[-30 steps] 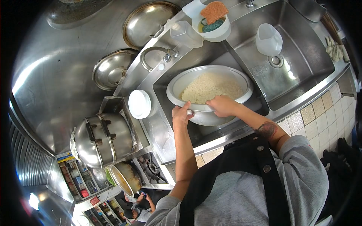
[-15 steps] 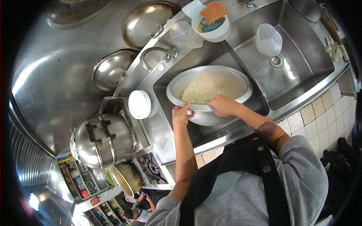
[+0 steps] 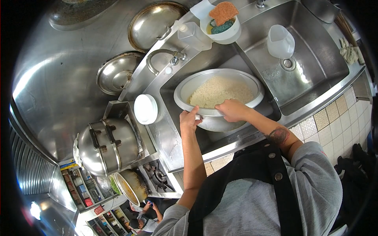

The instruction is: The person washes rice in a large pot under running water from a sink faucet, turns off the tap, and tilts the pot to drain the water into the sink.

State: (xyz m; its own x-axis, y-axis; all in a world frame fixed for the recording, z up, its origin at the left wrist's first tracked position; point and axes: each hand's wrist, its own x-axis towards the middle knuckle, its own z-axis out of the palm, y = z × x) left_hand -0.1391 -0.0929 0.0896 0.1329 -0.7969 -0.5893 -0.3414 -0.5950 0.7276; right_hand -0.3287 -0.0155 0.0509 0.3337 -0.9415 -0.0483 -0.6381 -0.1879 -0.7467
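A large metal bowl stands in the left sink basin, with pale rice-like grains inside, heaped toward its near side. My left hand grips the bowl's near rim at the left, thumb on top and fingers below. To its right, my right hand is closed on the same rim, its fingertips partly hidden. Left of the bowl, a round white lid or container rests on the sink ledge. The faucet curves over that ledge.
A white jug lies in the right basin. Behind are a clear plastic container and a white tub with sponges. Two lids lean at the wall. A big steel pot and a stove are left; another person is beyond.
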